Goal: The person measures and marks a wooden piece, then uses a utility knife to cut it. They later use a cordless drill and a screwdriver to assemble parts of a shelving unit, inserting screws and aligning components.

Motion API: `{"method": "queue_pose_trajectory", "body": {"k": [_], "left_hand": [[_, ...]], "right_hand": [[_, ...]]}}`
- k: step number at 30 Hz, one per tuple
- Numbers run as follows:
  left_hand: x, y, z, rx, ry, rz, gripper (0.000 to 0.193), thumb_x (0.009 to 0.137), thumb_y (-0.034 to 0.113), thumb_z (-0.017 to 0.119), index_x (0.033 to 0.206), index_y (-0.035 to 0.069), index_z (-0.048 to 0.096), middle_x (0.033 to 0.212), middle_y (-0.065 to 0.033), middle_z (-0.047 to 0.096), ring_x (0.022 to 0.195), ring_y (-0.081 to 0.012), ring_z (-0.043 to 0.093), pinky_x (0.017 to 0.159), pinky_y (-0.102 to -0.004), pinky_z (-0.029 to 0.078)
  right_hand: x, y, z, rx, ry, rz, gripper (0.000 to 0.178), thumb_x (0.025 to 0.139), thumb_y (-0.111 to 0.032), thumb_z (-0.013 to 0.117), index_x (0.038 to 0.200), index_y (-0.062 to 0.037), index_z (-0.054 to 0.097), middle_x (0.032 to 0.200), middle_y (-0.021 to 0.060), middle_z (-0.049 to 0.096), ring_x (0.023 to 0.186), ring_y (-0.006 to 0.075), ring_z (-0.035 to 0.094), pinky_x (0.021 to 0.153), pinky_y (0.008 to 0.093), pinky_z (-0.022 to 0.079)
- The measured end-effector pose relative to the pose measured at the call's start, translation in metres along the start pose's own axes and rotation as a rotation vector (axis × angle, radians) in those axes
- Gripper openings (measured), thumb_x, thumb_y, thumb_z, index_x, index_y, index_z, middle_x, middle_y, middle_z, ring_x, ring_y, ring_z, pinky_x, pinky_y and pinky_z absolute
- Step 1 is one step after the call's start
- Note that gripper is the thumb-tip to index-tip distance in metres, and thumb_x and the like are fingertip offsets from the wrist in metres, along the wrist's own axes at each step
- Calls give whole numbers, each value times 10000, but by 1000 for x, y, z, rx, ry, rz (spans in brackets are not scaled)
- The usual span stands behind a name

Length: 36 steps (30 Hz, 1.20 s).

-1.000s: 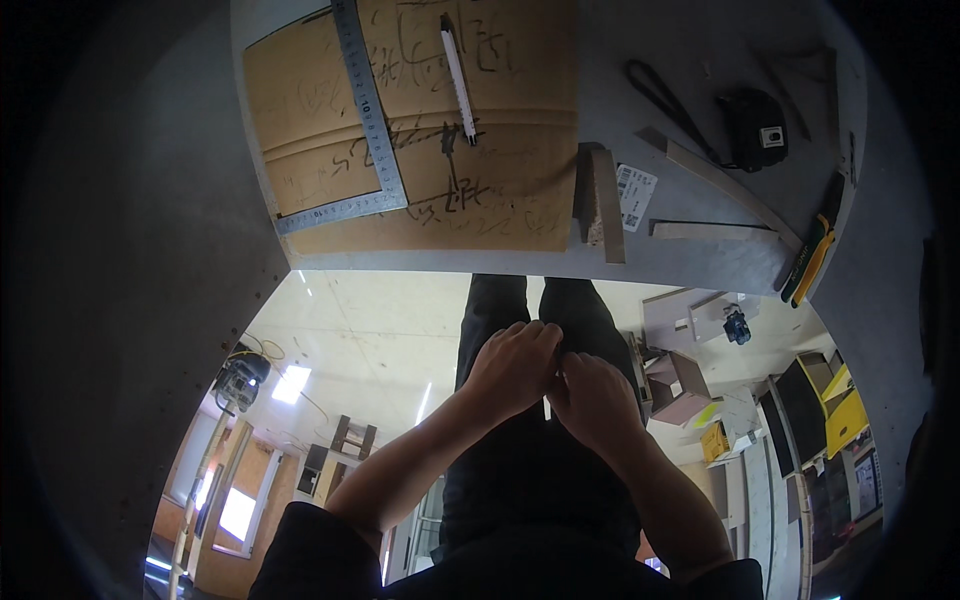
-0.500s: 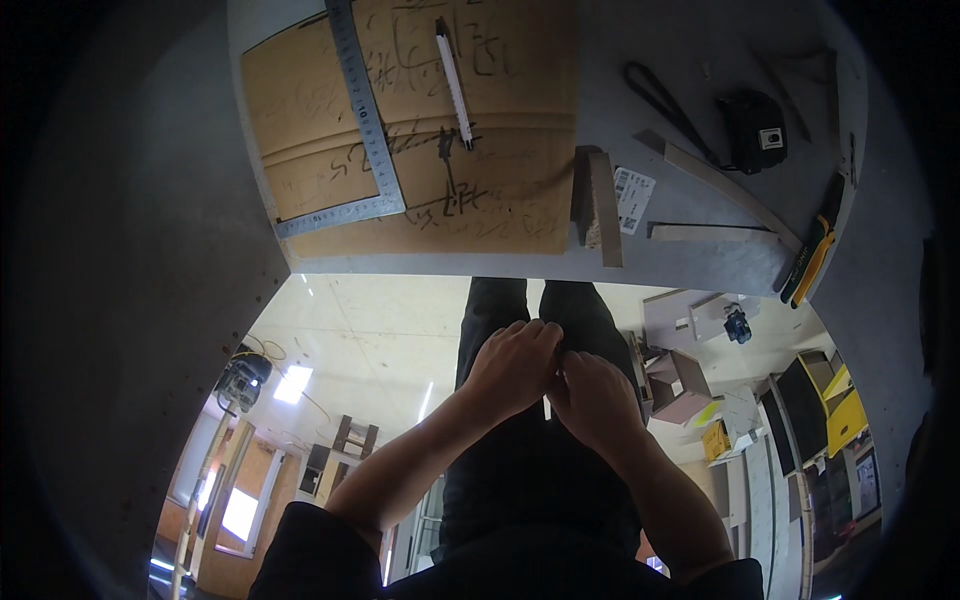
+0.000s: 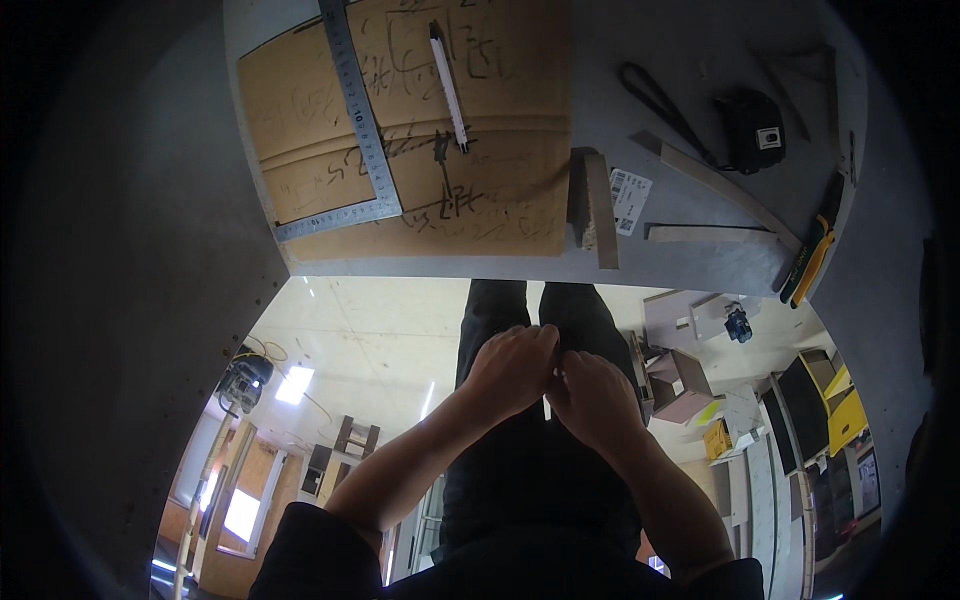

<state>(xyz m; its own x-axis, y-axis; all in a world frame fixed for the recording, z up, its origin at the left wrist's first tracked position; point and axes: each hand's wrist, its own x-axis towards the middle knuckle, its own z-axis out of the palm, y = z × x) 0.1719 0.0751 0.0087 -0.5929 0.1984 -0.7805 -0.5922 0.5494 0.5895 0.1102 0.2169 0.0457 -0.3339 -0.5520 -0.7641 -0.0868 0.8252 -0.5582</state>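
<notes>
White and thin, a small sliver (image 3: 547, 405) stands roughly upright between the two hands, pinched where the left hand (image 3: 512, 368) and right hand (image 3: 592, 398) meet knuckle to knuckle over the dark trousers (image 3: 530, 470). Both hands are curled closed around it, the right slightly lower, and all of this sits below the grey tabletop (image 3: 690, 120), well apart from the steel square (image 3: 355, 120) and the white pen (image 3: 448, 85) on the cardboard (image 3: 500, 190).

Head fisheye, looking straight down (rim warped): hands (image 3: 555, 385) near, workbench (image 3: 700, 120) seemingly just beyond.
</notes>
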Motion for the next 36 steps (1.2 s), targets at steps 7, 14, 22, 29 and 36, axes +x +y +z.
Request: {"method": "queue_pose_trajectory", "body": {"k": [7, 14, 22, 29, 36], "left_hand": [[-12, -8, -13, -109, 521, 202, 261, 779, -77, 583, 1024, 12, 558, 843, -157, 651, 738, -327, 668, 642, -415, 541], [18, -47, -76, 355, 661, 826, 263, 692, 27, 630, 948, 54, 577, 715, -52, 578, 612, -194, 576, 561, -336, 472], [36, -77, -102, 1210, 122, 1331, 92, 845, 264, 547, 818, 189, 500, 705, 68, 420, 729, -71, 486, 781, -248, 338], [43, -64, -127, 1475, -345, 1477, 145, 860, 311, 562, 815, 179, 525, 767, 67, 557, 804, -103, 562, 779, -273, 347], [45, -71, -124, 1515, -357, 1467, 175, 865, 274, 543, 753, 143, 517, 676, 55, 539, 699, -119, 566, 734, -278, 357]], "right_hand": [[2, 38, -35, 191, 157, -382, 90, 847, -103, 661, 877, -48, 597, 740, 86, 594, 722, 253, 615, 661, 375, 507], [52, 90, -107, -272, 1040, -328, 85, 834, -3, 607, 890, -62, 586, 818, 101, 541, 731, 275, 520, 662, 398, 409], [77, 120, -107, -574, 1020, -363, 169, 816, -198, 582, 959, -118, 543, 927, 119, 522, 862, 325, 495, 784, 448, 357], [81, 121, -105, -612, 1017, -336, 171, 806, -240, 558, 936, -135, 521, 923, 114, 507, 846, 328, 485, 745, 459, 351], [82, 118, -106, -625, 1030, -316, 158, 820, -251, 559, 920, -135, 519, 928, 111, 508, 850, 325, 493, 744, 454, 364]]}}
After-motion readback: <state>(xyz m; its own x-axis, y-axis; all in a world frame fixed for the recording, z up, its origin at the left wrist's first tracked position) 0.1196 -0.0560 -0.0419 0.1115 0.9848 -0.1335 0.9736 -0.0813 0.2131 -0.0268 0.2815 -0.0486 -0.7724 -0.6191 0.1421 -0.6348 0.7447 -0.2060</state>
